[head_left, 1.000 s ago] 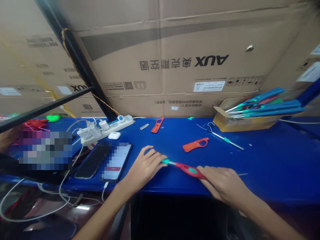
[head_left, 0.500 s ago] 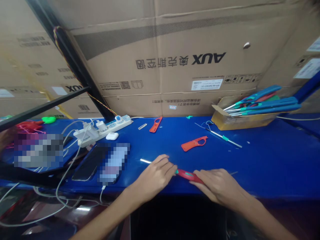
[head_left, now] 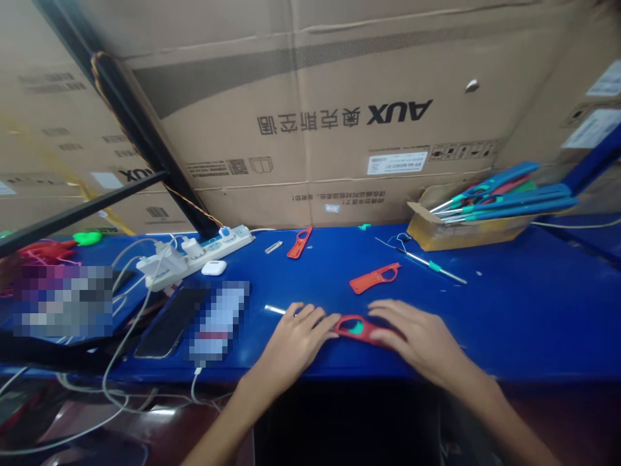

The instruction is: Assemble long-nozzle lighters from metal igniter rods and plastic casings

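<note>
Item: red lighter (head_left: 356, 327), long-nosed, with a green trigger in its handle loop. It lies flat on the blue counter (head_left: 509, 310) near the front edge, between both hands.

Left hand (head_left: 291, 343): fingers curled over the nose end, pinching the metal tube (head_left: 274, 310) that juts out to the left.

Right hand (head_left: 420, 336): laid over the handle end, pressing the red shell down and gripping it.

Step, as judged: seating tube and shell together. The next move likely calls for a straight, steady push along the tube.

Nearby: spare red shell (head_left: 374, 278), a second red shell (head_left: 298, 242), loose metal rod (head_left: 429, 264), cardboard tray (head_left: 466, 233) of finished lighters, power strip (head_left: 194, 249), phones.
</note>
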`<state>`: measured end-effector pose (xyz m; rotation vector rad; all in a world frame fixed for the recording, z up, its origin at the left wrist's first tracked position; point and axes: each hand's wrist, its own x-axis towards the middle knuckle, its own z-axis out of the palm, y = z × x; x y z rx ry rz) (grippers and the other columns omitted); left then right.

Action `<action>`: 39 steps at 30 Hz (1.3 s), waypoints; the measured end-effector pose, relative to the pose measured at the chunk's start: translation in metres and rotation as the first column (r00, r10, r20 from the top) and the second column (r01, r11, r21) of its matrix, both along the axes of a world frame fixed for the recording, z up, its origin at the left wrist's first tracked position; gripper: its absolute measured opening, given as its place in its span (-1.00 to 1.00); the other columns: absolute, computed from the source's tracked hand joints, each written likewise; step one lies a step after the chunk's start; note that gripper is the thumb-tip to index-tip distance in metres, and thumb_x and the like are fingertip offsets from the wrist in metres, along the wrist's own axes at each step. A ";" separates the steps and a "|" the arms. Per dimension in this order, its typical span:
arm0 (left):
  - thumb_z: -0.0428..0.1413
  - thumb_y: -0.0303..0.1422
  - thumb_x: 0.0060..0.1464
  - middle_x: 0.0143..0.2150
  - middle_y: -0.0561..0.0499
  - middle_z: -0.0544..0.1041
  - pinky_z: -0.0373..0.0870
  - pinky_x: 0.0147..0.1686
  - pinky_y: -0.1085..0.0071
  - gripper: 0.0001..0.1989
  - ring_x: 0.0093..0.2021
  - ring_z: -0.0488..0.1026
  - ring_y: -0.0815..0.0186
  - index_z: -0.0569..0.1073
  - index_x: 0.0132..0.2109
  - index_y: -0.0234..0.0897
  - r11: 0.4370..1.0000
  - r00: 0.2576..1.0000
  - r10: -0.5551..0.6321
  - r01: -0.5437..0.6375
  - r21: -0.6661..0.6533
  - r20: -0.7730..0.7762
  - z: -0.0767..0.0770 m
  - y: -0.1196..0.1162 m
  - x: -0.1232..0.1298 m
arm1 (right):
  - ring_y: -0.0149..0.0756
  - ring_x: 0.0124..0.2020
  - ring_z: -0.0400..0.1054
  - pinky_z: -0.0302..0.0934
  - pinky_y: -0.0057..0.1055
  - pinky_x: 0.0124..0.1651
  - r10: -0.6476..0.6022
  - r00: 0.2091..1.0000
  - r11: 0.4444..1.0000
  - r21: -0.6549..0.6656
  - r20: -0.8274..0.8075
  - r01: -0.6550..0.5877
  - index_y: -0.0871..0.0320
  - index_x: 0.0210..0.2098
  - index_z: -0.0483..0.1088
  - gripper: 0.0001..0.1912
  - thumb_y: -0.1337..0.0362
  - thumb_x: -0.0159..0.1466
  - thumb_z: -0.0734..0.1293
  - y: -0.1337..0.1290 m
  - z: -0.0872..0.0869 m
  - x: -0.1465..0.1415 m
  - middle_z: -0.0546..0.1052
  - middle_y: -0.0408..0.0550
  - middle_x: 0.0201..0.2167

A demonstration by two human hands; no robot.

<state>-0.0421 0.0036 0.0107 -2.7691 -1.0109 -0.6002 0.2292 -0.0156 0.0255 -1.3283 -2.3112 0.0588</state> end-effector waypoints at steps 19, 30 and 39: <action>0.09 -0.09 0.31 0.16 -0.16 0.47 0.33 0.16 0.12 -0.54 0.16 0.37 0.11 0.38 0.20 -0.28 0.984 0.986 -0.068 0.092 -0.153 0.153 0.005 -0.005 0.061 | -0.10 -0.29 0.51 0.34 -0.21 -0.23 -0.351 0.932 0.925 -0.188 -0.092 0.330 0.05 -0.43 0.51 -0.57 -0.11 0.29 0.23 0.057 -0.027 0.144 0.60 -0.02 -0.30; 0.11 -0.15 0.33 -0.02 -0.05 0.46 0.34 -0.06 0.22 -0.69 -0.03 0.37 0.18 0.46 0.07 -0.24 0.978 0.992 -0.038 0.062 -0.201 0.119 -0.006 -0.004 0.073 | -0.19 -0.13 0.55 0.43 -0.31 -0.07 -0.219 0.925 0.975 -0.106 -0.311 0.195 0.04 -0.15 0.52 -0.72 0.15 0.45 0.18 -0.017 -0.008 0.028 0.62 -0.03 -0.15; 0.08 -0.02 0.29 -0.09 -0.01 0.46 0.30 -0.09 0.28 -0.62 -0.08 0.37 0.24 0.51 0.01 -0.21 0.960 0.980 -0.039 0.092 -0.263 0.197 -0.007 -0.002 0.072 | -0.34 -0.51 0.43 0.40 -0.41 -0.33 -0.224 0.864 0.956 -0.273 -0.452 0.105 0.04 -0.24 0.52 -0.74 0.11 0.43 0.23 -0.019 -0.018 0.011 0.61 -0.12 -0.31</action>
